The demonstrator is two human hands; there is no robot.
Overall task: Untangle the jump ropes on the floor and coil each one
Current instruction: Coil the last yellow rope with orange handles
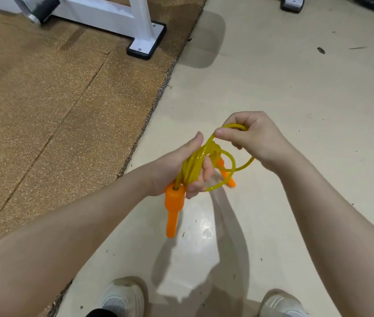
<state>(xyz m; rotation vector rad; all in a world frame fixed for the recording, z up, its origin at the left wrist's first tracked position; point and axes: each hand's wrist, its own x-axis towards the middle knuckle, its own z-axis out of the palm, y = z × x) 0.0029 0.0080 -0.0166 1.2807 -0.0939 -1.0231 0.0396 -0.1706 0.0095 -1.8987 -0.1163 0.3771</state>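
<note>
Above the floor [295, 110], left hand [176, 170] grips the mostly coiled yellow rope [192, 167]; right hand [250, 136] pinches what looks like its last loop; no other ropes in view.

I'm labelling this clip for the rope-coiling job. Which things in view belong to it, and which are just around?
Part of the job:
- yellow rope, bundled in the left hand
- a loop of it pinched by the right hand
- orange handle hanging below the left hand
- second orange handle behind the loops

Just around:
- white frame
- brown mat
- white shoes
</note>
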